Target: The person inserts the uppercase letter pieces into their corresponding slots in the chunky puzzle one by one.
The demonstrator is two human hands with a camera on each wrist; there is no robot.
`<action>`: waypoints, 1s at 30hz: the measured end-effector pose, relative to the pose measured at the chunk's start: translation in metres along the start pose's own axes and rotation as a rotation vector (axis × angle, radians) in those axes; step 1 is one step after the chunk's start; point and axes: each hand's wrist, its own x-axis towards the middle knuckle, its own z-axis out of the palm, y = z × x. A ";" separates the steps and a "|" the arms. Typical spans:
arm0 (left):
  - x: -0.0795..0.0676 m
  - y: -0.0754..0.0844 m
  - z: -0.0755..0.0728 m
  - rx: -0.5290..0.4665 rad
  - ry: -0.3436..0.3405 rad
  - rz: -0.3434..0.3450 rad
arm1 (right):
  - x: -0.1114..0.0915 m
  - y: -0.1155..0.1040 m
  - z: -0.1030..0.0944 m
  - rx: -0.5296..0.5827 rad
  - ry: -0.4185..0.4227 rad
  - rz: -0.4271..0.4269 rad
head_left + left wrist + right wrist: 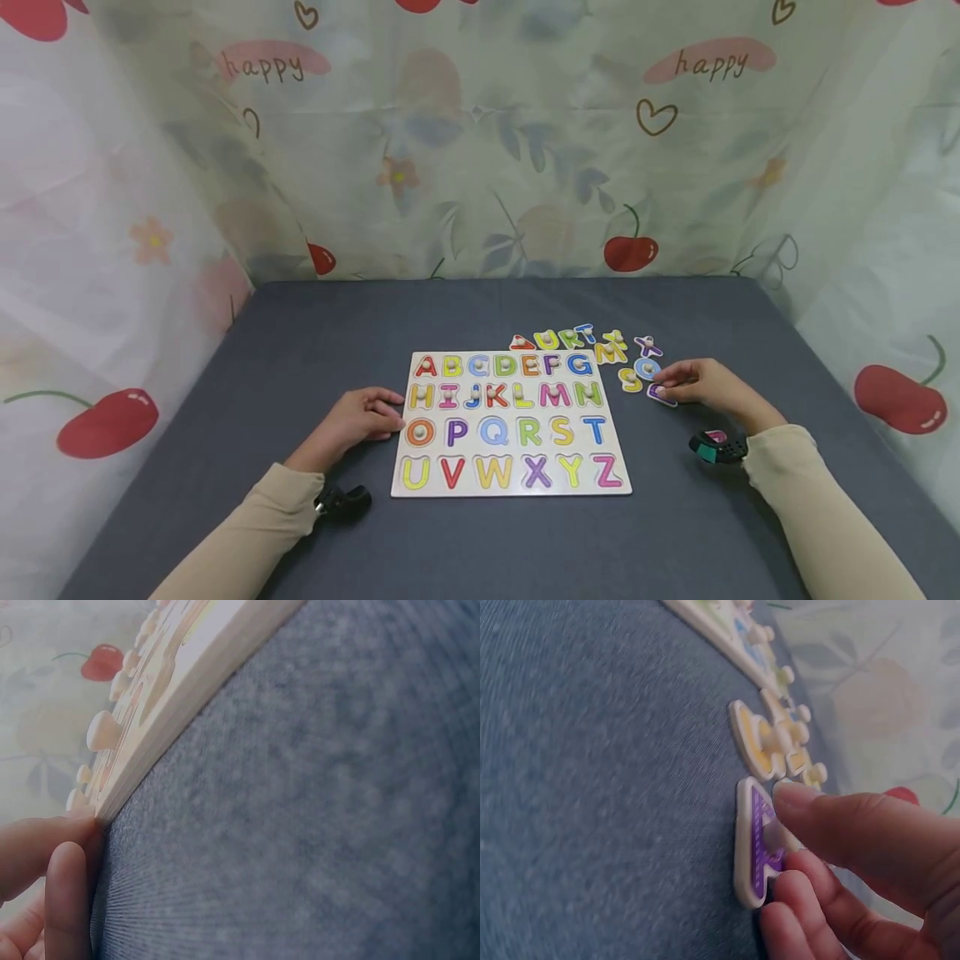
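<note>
A white alphabet puzzle board (470, 489) lies flat on the table. My left hand (365, 417) rests its fingertips against the board's left edge; the left wrist view shows those fingertips (67, 862) at the board's side. Beyond the board's right edge, my right hand (701, 387) pinches a purple letter piece (662, 395) by its knob. That purple piece (754, 847) appears close up in the right wrist view, its letter partly hidden by the fingers. Just beside it are a blue ring-shaped letter piece (647, 368) and a yellow S piece (630, 381).
Several more loose letters lie behind and right of the board, including a red piece (521, 342), a yellow U (547, 339) and a purple X (648, 346). Knobbed letters fill the upper rows and the O place. Patterned cloth (480, 167) hangs behind the dark table (330, 333).
</note>
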 end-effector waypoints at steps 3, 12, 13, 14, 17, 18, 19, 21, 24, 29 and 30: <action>0.000 -0.001 0.000 0.006 0.002 0.008 | 0.001 0.002 -0.001 -0.003 -0.019 -0.008; 0.001 -0.001 0.000 0.008 -0.002 0.020 | 0.004 0.004 -0.005 0.005 -0.073 -0.014; 0.001 -0.001 0.000 0.008 -0.003 0.020 | 0.004 0.004 -0.006 0.005 -0.077 -0.012; 0.001 -0.001 0.000 0.006 -0.005 0.022 | 0.004 0.004 -0.006 0.004 -0.079 -0.013; 0.000 -0.001 0.000 0.004 -0.004 0.026 | 0.005 0.005 -0.007 -0.003 -0.086 -0.020; 0.000 -0.001 0.000 0.003 -0.003 0.025 | 0.006 0.005 -0.008 -0.011 -0.088 -0.022; 0.001 -0.001 0.000 0.003 -0.002 0.024 | 0.007 0.005 -0.008 -0.020 -0.088 -0.022; 0.000 -0.002 0.000 0.003 -0.002 0.023 | 0.007 0.003 -0.009 -0.035 -0.083 -0.023; 0.000 -0.002 0.000 0.000 0.000 0.019 | 0.008 -0.002 -0.012 -0.065 -0.053 -0.047; 0.001 -0.001 0.000 -0.001 0.002 0.015 | 0.008 -0.027 -0.011 -0.094 0.012 -0.087; 0.001 -0.001 0.000 -0.001 0.003 0.011 | 0.009 -0.033 -0.008 -0.097 0.022 -0.091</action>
